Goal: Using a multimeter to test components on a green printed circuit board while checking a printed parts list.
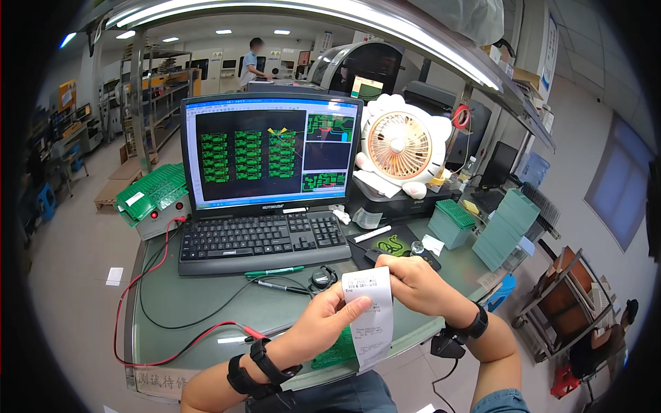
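I see the left hand [322,322] pinching a paper strip [375,329]; right hand [421,286] holds its top, seemingly keeping print visible.

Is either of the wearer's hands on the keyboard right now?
No, the left hand and right hand are both at the paper strip, with the keyboard beyond them, untouched.

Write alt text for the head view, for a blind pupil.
A person's left hand and right hand hold a long white printed paper strip at a green desk, before a black keyboard and black-framed monitor.
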Available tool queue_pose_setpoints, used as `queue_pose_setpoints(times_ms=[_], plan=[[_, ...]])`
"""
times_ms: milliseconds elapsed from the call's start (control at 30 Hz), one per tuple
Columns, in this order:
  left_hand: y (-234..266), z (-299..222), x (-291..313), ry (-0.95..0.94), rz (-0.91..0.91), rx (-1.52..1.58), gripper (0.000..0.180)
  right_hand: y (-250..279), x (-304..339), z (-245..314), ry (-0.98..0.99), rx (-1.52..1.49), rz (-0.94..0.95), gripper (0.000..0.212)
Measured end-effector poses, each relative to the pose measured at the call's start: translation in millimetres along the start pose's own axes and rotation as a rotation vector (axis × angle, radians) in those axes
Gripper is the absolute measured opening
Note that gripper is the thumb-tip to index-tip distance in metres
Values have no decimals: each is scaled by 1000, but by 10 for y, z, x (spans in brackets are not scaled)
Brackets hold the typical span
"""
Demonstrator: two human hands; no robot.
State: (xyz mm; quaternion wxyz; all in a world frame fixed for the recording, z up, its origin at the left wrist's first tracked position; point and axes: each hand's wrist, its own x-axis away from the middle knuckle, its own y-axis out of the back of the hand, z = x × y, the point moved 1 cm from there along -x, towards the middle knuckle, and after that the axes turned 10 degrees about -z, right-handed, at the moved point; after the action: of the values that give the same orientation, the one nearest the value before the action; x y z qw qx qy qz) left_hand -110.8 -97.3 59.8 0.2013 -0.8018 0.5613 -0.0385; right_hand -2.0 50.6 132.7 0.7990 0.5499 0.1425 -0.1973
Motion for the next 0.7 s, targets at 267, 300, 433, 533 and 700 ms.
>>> queue_pose_setpoints(times_ms=[267, 300, 433, 533, 700], plan=[[-7, 26, -25, 52, 63, 25, 34, -23, -95, 104, 536, 201, -151, 42], [-13, 29, -26, 55, 78, 1, 36, -27, -91, 67, 545, 243, -161, 42], [-31, -12, -1, 41, 82, 18, 39, -34, -75, -8, 348, 161, -242, 29], [-30, -62, 20, 10, 58, 21, 41, -51, -101, -74, 313, 94, -266, 26], [15, -43, -31, 21, 23, -18, 41, -63, -125, -117, 247, 106, -228, 24]])
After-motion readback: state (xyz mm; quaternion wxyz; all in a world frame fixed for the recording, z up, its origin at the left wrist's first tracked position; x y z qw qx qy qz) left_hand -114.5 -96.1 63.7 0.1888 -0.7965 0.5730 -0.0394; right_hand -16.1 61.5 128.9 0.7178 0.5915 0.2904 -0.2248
